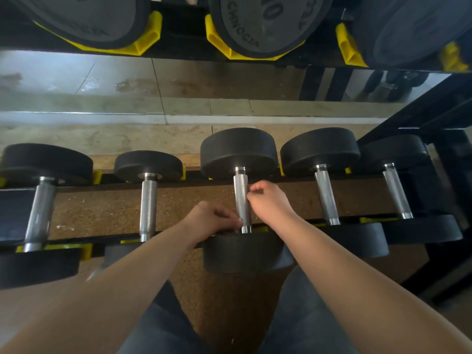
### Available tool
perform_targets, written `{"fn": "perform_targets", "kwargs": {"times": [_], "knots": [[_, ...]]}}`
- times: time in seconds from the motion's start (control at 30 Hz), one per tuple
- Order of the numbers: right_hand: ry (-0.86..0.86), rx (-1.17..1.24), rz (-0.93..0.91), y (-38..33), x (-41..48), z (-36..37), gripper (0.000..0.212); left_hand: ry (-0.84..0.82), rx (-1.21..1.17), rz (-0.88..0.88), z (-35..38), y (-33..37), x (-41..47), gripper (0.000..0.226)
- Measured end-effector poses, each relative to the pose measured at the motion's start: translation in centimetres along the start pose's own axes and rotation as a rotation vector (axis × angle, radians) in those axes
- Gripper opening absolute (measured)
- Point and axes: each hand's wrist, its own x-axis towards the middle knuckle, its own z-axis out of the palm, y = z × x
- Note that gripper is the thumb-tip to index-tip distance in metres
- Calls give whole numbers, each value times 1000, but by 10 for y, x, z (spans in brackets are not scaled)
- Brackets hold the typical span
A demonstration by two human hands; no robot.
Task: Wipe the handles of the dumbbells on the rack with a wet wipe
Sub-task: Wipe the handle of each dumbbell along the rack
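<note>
- Curling round the middle handle (241,198), our left grip (214,221) clamps its near end, our right grip (268,200) clamps higher up.
- We see no wipe; rubbing bare would clean nothing.

Light: dim indoor, brightest on far pale floor strip (102,118).
Glare: small glints on chrome handles (241,198).
Shadows: heavy far right.
Blur: near forearms (127,290), far plates (255,24) soft.
Edges: wide-angle bending.

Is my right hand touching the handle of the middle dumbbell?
Touching. Head view: the right hand rests curled fingers against the handle of the middle dumbbell; no gap shows.
</note>
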Motion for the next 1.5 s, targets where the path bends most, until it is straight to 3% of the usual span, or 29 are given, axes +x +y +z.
{"fn": "perform_targets", "kwargs": {"times": [0.13, 0.23, 0.3, 0.4, 0.47, 0.63, 0.7, 0.9, 1.0, 1.17, 1.23, 1.3, 1.37, 1.43, 1.5], "knots": [[9, -2, -19, 2, 1, 0, 27, 252, -260, 109, 6, 21, 21, 8], [35, 61, -2, 2, 0, 0, 25, 382, -32, 269, 0, 31, 37, 3], [41, 87, 2, 3, 1, -1, 26, 309, 149, 310, -4, 25, 34, 4], [36, 107, 11, 3, 1, -1, 25, -17, 409, 251, 1, 11, 14, 7], [29, 98, 7, 3, 2, -1, 26, -40, 418, 244, 2, 7, 11, 8], [31, 95, -11, 5, 1, -2, 24, 344, 115, 305, 6, 21, 28, 6], [37, 85, -27, 6, 1, -3, 24, 407, 1, 268, 8, 23, 31, 4], [22, 135, 6, 5, 2, -1, 23, 126, 39, -31, 9, 11, 0, 6], [16, 146, 21, 4, 2, -1, 23, 78, -174, -125, 8, 12, 0, 13], [21, 200, 47, 5, 1, -3, 24, 155, -420, -47, 5, 22, 32, 26], [27, 217, 55, 5, 1, -3, 24, 95, -352, -57, 4, 19, 34, 25], [25, 203, 57, 5, 1, -2, 23, -53, -70, -99, 2, 10, 28, 21], [25, 193, 61, 4, 3, 0, 22, -170, 25, -114, 1, 1, 26, 19], [24, 200, 69, 5, 3, 0, 21, -164, -113, -130, 0, 0, 29, 20], [12, 214, 75, 6, 3, -1, 20, -74, -410, -140, 2, 4, 39, 23]]}}
